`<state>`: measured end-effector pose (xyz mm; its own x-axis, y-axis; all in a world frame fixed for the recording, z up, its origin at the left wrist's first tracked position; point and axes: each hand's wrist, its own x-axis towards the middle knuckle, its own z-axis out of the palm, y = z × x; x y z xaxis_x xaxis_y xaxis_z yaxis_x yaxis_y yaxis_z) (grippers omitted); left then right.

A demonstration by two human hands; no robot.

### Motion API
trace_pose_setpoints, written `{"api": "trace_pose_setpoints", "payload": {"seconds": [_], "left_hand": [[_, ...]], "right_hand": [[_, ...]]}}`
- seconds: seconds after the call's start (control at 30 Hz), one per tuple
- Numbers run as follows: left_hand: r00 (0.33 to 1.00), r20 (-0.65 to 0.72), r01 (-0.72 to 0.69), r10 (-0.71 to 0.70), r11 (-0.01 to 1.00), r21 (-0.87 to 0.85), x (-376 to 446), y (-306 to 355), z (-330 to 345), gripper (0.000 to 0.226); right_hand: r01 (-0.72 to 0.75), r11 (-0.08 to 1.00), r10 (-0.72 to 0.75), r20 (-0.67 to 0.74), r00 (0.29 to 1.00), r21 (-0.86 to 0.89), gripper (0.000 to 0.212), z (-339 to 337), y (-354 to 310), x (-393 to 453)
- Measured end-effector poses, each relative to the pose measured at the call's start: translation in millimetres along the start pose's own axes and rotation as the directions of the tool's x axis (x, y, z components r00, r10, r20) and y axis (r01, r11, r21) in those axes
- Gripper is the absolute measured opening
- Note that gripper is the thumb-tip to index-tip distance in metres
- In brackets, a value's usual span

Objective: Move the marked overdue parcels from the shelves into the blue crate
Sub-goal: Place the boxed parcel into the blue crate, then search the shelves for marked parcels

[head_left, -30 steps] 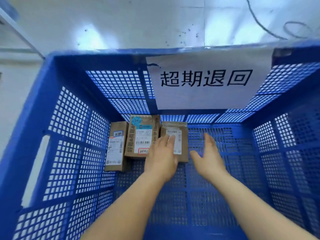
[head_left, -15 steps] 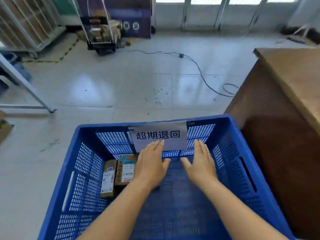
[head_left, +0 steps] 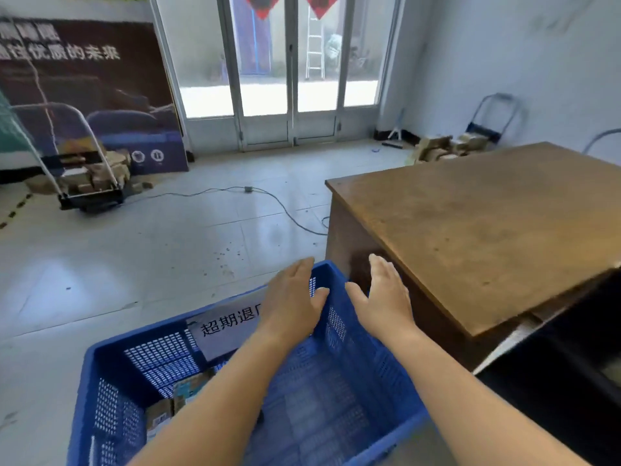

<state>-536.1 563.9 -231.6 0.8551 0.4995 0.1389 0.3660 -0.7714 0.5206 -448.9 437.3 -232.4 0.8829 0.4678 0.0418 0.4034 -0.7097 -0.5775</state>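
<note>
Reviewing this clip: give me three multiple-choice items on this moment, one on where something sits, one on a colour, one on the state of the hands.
1. Where is the wooden desk relative to the crate?
A. To its right
B. To its left
C. Inside it

2. What colour is the crate?
A. Red
B. Blue
C. Grey

3. What are the left hand and right hand doing?
A. Both gripping a parcel
B. One holding a label
C. Both open and empty

Answers: 1 A, the desk's corner stands just right of the crate's far corner. 2 B, its perforated walls are blue. 3 C, the fingers are spread above the crate, with the parcels lying below at the crate's left.
</note>
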Motion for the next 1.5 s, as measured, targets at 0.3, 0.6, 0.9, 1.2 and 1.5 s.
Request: {"api": "trace_pose_setpoints", "payload": {"seconds": [0.3, 0.6, 0.9, 1.2, 1.5], "left_hand": [[0.946, 0.007, -0.32, 0.323, 0.94, -0.117, -21.8, 143.2, -12.5, 0.063], [0.827, 0.085, -0.538, 0.556, 0.826, -0.165, -66.7, 297.1, 21.5, 0.064], [0.702, 0.118, -0.656, 0.703, 0.702, -0.276, -151.8, 468.0, 85.4, 0.064], [0.561, 0.108, -0.746, 0.821, 0.558, -0.365, -243.2, 634.1, 143.3, 0.063], [0.399, 0.09, -0.794, 0.912, 0.393, -0.463, -329.2, 764.9, 185.1, 0.064]], "right_hand": [[-0.166, 0.986, 0.157, -0.269, 0.95, -0.01, 0.073, -136.7, 43.9, -69.5], [-0.353, 0.936, 0.311, -0.467, 0.828, -0.001, 0.071, -256.3, 127.0, -149.2], [-0.455, 0.888, 0.403, -0.579, 0.709, 0.06, 0.067, -378.8, 243.2, -252.8], [-0.538, 0.838, 0.448, -0.674, 0.587, 0.089, 0.067, -497.2, 354.4, -360.8], [-0.623, 0.761, 0.508, -0.763, 0.4, 0.18, 0.067, -578.3, 431.4, -462.7]]}}
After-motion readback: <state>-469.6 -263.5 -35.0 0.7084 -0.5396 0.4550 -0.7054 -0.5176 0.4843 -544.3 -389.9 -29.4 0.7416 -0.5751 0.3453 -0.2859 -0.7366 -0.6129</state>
